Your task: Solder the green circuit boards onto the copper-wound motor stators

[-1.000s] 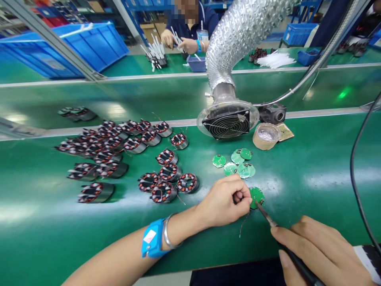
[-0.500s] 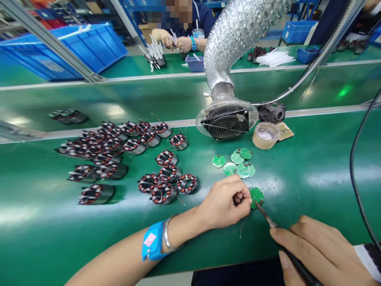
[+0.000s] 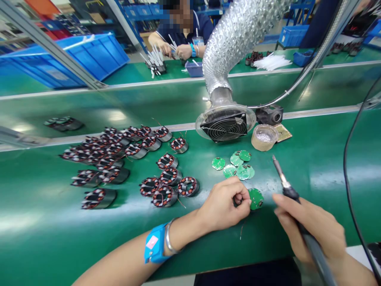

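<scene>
My left hand (image 3: pixel 228 202) is closed in a pinch at the left edge of a round green circuit board (image 3: pixel 256 198). What lies under the board and inside the fingers is hidden; a thin wire hangs below them. In my right hand (image 3: pixel 312 226) is a soldering iron (image 3: pixel 297 202), its tip pointing up and away, apart from the board. Several more green circuit boards (image 3: pixel 236 160) lie just beyond my left hand, some overlapping. To the left stand several motor stators (image 3: pixel 164 196) with copper windings, a few with loose wire ends.
A fume extractor fan (image 3: pixel 228 128) on a silver duct (image 3: pixel 229 43) hangs over the bench. Beside it are a round tub (image 3: pixel 264 140) and an iron holder (image 3: pixel 270 114). A black cable (image 3: pixel 347 167) runs down the right. Across the divider a person (image 3: pixel 186 31) handles white sticks.
The soldering iron has lifted off the circuit board and swung up to the right with my right hand. My left hand keeps its pinch at the board.
</scene>
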Tool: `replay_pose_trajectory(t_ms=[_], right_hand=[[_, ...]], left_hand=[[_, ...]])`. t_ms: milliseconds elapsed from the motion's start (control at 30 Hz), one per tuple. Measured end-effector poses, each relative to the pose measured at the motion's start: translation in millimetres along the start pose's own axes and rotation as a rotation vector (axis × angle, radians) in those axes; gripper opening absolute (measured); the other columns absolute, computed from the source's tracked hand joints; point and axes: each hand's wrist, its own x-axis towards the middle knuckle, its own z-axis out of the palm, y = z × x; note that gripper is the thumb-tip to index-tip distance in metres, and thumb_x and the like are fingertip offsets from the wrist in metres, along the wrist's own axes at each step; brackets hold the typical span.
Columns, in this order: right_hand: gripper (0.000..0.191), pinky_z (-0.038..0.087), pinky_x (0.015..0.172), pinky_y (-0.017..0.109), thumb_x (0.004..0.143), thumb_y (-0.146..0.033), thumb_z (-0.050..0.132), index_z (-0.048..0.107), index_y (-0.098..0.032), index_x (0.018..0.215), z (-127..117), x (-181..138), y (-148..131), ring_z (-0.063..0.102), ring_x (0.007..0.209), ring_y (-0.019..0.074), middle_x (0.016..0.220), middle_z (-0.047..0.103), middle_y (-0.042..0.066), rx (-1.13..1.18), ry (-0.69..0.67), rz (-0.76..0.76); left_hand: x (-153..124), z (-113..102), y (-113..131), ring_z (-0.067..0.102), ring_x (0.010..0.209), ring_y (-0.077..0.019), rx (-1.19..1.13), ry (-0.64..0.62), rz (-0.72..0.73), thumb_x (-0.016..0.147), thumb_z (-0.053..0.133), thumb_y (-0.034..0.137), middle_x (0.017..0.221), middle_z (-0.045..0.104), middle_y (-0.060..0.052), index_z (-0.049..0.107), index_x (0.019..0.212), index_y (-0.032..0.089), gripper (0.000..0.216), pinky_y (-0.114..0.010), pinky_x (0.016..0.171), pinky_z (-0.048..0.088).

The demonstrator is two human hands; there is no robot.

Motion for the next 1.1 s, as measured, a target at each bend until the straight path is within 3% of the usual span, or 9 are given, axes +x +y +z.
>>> replay_pose_trajectory(t_ms=[133,267,333,433,600,767,900,1100], right_hand=[[0.025,0.055,0.088,0.036,0.083,-0.007,0.059,0.059,-0.018,0.106,28,4,9,0.065,0.103,0.0208,0.11,0.069,0.01,0.195,-0.082,0.036],[0.026,0.055,0.086,0.033,0.083,-0.005,0.058,0.057,-0.019,0.105,36,-1,13,0.064,0.105,0.0185,0.111,0.069,0.01,0.273,-0.124,0.087],[0.027,0.055,0.087,0.033,0.083,-0.005,0.058,0.056,-0.019,0.106,35,-4,14,0.063,0.106,0.0183,0.11,0.069,0.009,0.277,-0.119,0.085],[0.03,0.054,0.09,0.037,0.081,-0.005,0.06,0.056,-0.02,0.107,34,-3,15,0.061,0.11,0.0201,0.109,0.069,0.009,0.264,-0.089,0.074],[0.031,0.054,0.083,0.04,0.079,-0.004,0.059,0.055,-0.02,0.105,29,8,8,0.065,0.091,0.0197,0.094,0.071,0.006,0.259,0.026,0.019],[0.029,0.053,0.077,0.036,0.08,-0.001,0.054,0.056,-0.019,0.103,30,11,0,0.064,0.072,0.0161,0.08,0.069,0.002,0.215,0.042,-0.035],[0.03,0.052,0.078,0.036,0.082,0.001,0.052,0.057,-0.018,0.104,37,5,1,0.058,0.069,0.0148,0.078,0.066,0.001,0.13,-0.012,-0.044],[0.037,0.052,0.082,0.033,0.083,0.004,0.051,0.058,-0.019,0.11,22,-2,-3,0.062,0.077,0.0135,0.085,0.067,0.002,0.138,0.004,-0.017]], left_hand=[[-3,-13,-2,0.054,0.063,-0.0097,0.0,-0.029,0.032,0.079,0.057,0.011,0.076,0.057,-0.002,0.065,0.083,0.014,0.008,-0.019,0.056,0.046],[-8,-30,-11,0.059,0.081,-0.0141,0.081,-0.147,0.188,0.086,0.057,0.011,0.089,0.061,-0.006,0.065,0.096,0.016,0.014,-0.024,0.073,0.049],[-9,-31,-14,0.058,0.081,-0.0137,0.069,-0.209,0.229,0.087,0.061,0.015,0.087,0.061,-0.004,0.069,0.09,0.018,0.009,-0.023,0.074,0.048],[-6,-23,-11,0.057,0.073,-0.012,-0.063,-0.187,0.173,0.085,0.067,0.022,0.078,0.06,-0.002,0.072,0.083,0.018,0.007,-0.021,0.067,0.047],[-1,-10,0,0.049,0.058,-0.0076,-0.203,-0.135,-0.011,0.079,0.072,0.025,0.072,0.054,0.0,0.07,0.075,0.014,0.012,-0.016,0.05,0.04],[-2,-10,2,0.048,0.058,-0.0067,-0.224,-0.127,-0.076,0.078,0.07,0.024,0.072,0.053,0.0,0.068,0.072,0.014,0.012,-0.016,0.049,0.038],[-3,-6,0,0.046,0.054,-0.005,-0.298,-0.112,-0.135,0.078,0.066,0.024,0.074,0.053,0.0,0.064,0.072,0.013,0.013,-0.016,0.048,0.039],[-10,2,-1,0.047,0.054,-0.0059,-0.125,-0.022,0.036,0.075,0.062,0.014,0.071,0.053,-0.001,0.062,0.07,0.014,0.005,-0.015,0.046,0.042]])
